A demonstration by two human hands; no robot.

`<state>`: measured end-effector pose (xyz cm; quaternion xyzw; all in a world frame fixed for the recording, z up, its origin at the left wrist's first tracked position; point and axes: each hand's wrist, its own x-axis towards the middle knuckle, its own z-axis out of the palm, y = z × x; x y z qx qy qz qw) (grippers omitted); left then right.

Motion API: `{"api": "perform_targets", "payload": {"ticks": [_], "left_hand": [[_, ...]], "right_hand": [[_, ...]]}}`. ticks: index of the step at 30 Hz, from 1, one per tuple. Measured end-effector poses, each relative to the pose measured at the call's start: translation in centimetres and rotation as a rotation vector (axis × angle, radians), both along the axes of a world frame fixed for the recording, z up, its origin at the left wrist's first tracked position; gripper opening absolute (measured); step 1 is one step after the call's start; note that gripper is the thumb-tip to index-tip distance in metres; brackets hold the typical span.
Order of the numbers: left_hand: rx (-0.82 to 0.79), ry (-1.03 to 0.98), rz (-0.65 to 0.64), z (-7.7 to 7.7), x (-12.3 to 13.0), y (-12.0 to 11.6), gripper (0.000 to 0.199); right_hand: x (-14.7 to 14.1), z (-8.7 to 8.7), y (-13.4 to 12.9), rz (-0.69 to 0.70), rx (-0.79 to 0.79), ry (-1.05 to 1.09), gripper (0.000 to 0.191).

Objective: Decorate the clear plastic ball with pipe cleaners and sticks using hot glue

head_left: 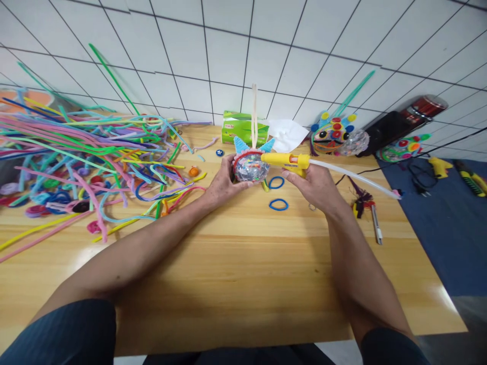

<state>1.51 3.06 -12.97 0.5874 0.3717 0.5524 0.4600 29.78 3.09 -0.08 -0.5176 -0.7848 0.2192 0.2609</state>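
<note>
My left hand [224,183] grips a clear round ornament [251,170] with a red rim, blue pointed ears and pale strips standing up from its top. In my right hand [317,186] is a yellow glue gun [291,161], a long white glue stick trailing out of its back to the right. The gun's nozzle points left and meets the ornament's upper right side; whether it touches is hard to tell. Below the gun lie two blue pipe-cleaner rings [278,205]. A blue button [219,152] sits left of the ornament.
A heap of coloured pipe cleaners [95,147] covers the table's left side. Behind stand a green tissue pack [238,129] and a decorated ornament [335,134]. At right are a cutter knife [376,224], a dark red cylinder [422,111] and, beyond the table edge, another yellow glue gun [439,166].
</note>
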Motion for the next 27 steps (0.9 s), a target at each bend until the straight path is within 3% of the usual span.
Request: {"api": "perform_targets", "payload": {"ticks": [27], "left_hand": [[0.051, -0.006, -0.035, -0.9, -0.2, 0.5, 0.102]], "right_hand": [[0.3, -0.7, 0.3, 0.022, 0.061, 0.013, 0.039]]}}
